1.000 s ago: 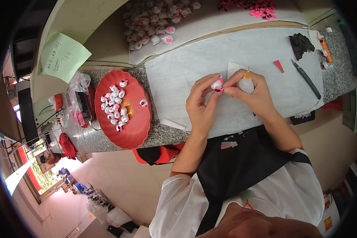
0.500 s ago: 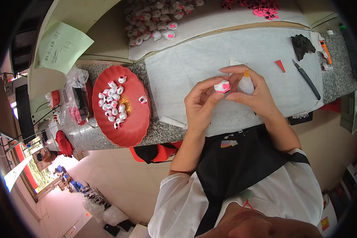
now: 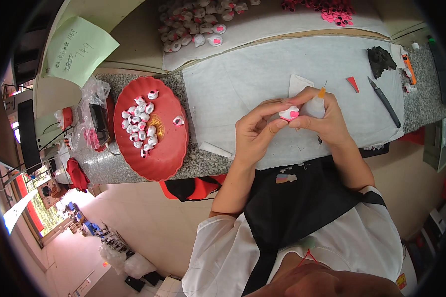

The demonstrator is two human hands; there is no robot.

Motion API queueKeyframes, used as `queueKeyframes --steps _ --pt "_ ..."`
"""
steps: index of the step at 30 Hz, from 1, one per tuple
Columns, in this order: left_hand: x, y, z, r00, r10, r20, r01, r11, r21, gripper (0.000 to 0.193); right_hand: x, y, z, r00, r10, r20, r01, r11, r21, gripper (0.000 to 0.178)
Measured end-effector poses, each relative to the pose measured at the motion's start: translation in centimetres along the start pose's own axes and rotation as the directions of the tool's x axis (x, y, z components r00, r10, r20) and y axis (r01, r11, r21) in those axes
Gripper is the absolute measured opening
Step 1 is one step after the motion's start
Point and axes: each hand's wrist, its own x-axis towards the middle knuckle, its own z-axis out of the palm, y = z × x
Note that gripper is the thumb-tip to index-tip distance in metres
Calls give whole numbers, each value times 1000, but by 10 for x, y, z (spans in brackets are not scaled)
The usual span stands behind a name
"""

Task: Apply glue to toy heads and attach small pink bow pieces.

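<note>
Between the fingertips of my left hand [image 3: 255,129] is a small white figurine with pink patches [image 3: 289,113]. My right hand [image 3: 330,119] is closed round a translucent glue bottle [image 3: 313,108], whose orange needle tip [image 3: 321,93] points up and away from me. The thumb and a finger of that hand also touch the figurine's right side, so both hands meet on it. Left of them, a red scalloped plate [image 3: 125,101] bears several similar white and pink pieces [image 3: 142,124].
White paper [image 3: 218,99] covers the worktop. A craft knife [image 3: 384,101], a red tapered piece [image 3: 352,84] and a crumpled black cloth [image 3: 380,61] lie at the right. On the shelf behind are heaps of white figurines [image 3: 195,24] and pink pieces [image 3: 339,14]. A white tube-like piece [image 3: 215,150] lies near the plate.
Both hands have shifted slightly right and come together on the figurine, which has turned. The glue bottle now tilts to the right instead of standing upright, still in my right hand.
</note>
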Motion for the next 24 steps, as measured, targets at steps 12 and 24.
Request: queueKeyframes --steps 12,24 --pt "1 -2 3 999 2 -45 3 995 100 24 2 5 -1 998 -56 -6 56 998 31 24" --pt "-1 -5 -5 996 80 33 -80 997 -6 21 -3 9 1 997 -73 40 71 997 34 22"
